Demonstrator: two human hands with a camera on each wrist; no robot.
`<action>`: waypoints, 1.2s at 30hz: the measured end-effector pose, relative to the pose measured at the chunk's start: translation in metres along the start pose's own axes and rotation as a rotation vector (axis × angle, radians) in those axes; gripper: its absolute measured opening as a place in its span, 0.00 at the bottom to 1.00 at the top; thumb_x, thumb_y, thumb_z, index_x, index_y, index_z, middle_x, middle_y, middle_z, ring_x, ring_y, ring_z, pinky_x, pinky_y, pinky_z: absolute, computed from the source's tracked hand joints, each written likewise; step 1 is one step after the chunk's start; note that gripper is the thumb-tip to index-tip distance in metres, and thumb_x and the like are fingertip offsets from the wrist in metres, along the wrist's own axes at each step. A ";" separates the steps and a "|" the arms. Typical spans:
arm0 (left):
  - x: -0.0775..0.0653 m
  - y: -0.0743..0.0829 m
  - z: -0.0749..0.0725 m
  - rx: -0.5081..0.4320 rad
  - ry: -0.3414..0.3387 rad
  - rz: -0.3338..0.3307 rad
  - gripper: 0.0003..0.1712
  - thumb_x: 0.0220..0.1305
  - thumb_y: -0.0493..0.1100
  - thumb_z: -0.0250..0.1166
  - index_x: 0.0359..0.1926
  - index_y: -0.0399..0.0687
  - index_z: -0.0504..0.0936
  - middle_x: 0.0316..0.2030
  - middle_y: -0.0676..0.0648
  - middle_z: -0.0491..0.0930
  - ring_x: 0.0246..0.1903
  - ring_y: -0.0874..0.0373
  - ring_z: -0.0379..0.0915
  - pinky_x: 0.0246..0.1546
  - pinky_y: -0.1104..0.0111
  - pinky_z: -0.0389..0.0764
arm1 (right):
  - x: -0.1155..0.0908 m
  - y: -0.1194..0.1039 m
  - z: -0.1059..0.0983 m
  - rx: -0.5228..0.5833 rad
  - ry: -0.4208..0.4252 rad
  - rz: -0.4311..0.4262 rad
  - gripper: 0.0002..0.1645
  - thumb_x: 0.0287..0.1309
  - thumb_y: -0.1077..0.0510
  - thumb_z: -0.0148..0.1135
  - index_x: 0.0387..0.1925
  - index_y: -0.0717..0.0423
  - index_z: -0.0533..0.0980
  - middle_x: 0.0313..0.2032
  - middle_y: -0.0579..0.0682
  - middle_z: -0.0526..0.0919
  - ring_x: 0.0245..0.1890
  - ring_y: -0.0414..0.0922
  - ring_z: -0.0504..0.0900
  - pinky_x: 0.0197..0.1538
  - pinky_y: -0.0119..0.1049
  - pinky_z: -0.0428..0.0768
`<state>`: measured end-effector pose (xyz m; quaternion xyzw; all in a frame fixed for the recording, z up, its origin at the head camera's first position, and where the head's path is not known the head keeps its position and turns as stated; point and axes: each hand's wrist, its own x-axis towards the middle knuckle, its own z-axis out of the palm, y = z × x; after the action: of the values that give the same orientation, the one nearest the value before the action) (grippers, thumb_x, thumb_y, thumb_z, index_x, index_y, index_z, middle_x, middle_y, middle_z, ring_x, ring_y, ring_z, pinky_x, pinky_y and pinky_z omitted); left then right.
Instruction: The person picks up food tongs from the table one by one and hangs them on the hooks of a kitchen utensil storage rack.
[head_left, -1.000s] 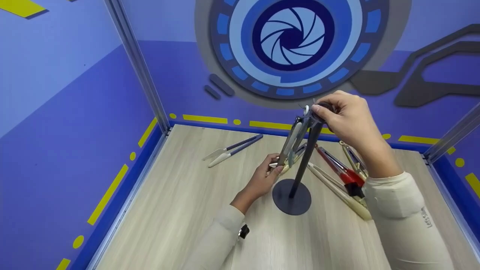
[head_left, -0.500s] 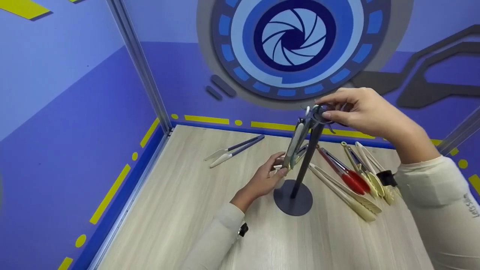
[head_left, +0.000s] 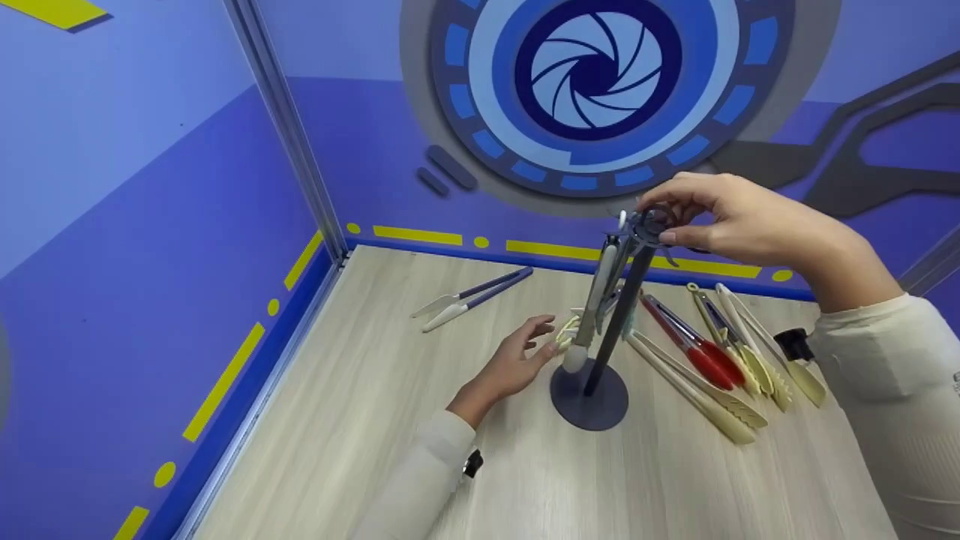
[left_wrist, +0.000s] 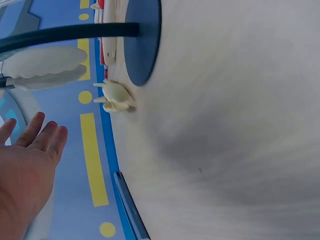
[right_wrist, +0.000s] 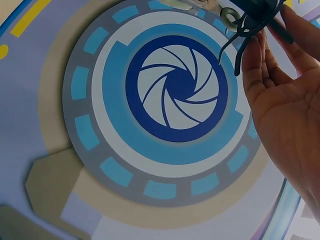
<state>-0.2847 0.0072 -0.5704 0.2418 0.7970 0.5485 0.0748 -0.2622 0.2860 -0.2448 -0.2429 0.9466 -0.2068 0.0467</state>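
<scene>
A dark metal stand (head_left: 619,322) with a round base (head_left: 589,412) rises from the table, with a crown of curved hooks (right_wrist: 245,30) on top. My right hand (head_left: 757,225) pinches that crown between thumb and fingers. From the crown's left side hang tongs (head_left: 598,292); their pale scalloped heads (left_wrist: 47,65) point down over the base. My left hand (head_left: 510,364) is just left of the hanging tongs, holding nothing, its fingers spread loosely. In the left wrist view, a gap separates the left hand (left_wrist: 30,170) from those heads.
Blue-handled tongs (head_left: 480,296) lie at the back left. Right of the stand lie red tongs (head_left: 697,349), long cream tongs (head_left: 697,390) and several others. Pale yellow tong heads (head_left: 568,332) show behind the stand. Blue printed walls (head_left: 360,150) enclose the table.
My left hand has let go of the hanging tongs and drawn slightly left. The tongs now hang closer to the pole. My right hand has shifted right around the crown, its wrist swinging outward.
</scene>
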 end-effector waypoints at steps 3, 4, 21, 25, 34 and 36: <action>-0.006 -0.005 -0.007 -0.009 0.019 -0.024 0.32 0.83 0.56 0.56 0.80 0.55 0.64 0.75 0.46 0.73 0.78 0.50 0.67 0.77 0.53 0.71 | 0.002 0.001 0.000 0.027 -0.020 -0.013 0.23 0.77 0.58 0.62 0.67 0.36 0.78 0.54 0.44 0.85 0.49 0.41 0.81 0.49 0.28 0.77; -0.008 -0.005 -0.009 -0.012 0.027 -0.032 0.32 0.83 0.56 0.57 0.80 0.56 0.65 0.75 0.46 0.73 0.78 0.50 0.67 0.77 0.53 0.71 | 0.002 0.001 0.000 0.030 -0.021 -0.018 0.23 0.77 0.59 0.62 0.67 0.35 0.79 0.55 0.43 0.85 0.49 0.41 0.81 0.48 0.28 0.77; -0.034 -0.030 -0.023 -0.133 0.246 -0.008 0.22 0.80 0.44 0.62 0.70 0.47 0.76 0.65 0.42 0.81 0.70 0.41 0.75 0.70 0.48 0.77 | 0.003 0.008 0.006 0.058 0.032 0.014 0.20 0.78 0.56 0.61 0.65 0.37 0.79 0.51 0.47 0.86 0.43 0.43 0.80 0.43 0.31 0.76; -0.036 -0.031 -0.026 -0.146 0.335 0.003 0.18 0.79 0.42 0.63 0.65 0.47 0.80 0.61 0.43 0.84 0.65 0.45 0.79 0.65 0.56 0.81 | 0.003 0.008 0.010 0.055 0.065 0.026 0.20 0.77 0.57 0.62 0.65 0.39 0.79 0.48 0.49 0.84 0.41 0.44 0.78 0.41 0.31 0.75; -0.039 -0.038 -0.030 -0.132 0.399 -0.060 0.19 0.80 0.46 0.62 0.64 0.43 0.80 0.60 0.41 0.85 0.63 0.49 0.81 0.60 0.64 0.80 | 0.002 -0.005 0.022 0.066 0.167 0.051 0.16 0.76 0.58 0.63 0.61 0.46 0.82 0.48 0.54 0.83 0.39 0.47 0.80 0.38 0.30 0.77; -0.040 -0.039 -0.030 -0.128 0.399 -0.065 0.18 0.80 0.46 0.62 0.64 0.43 0.80 0.60 0.39 0.85 0.63 0.49 0.81 0.60 0.65 0.80 | 0.001 -0.007 0.024 0.059 0.189 0.051 0.15 0.76 0.58 0.63 0.60 0.47 0.82 0.47 0.54 0.83 0.37 0.47 0.80 0.36 0.30 0.77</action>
<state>-0.2729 -0.0472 -0.5999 0.0973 0.7668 0.6324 -0.0514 -0.2558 0.2708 -0.2638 -0.1968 0.9462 -0.2551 -0.0306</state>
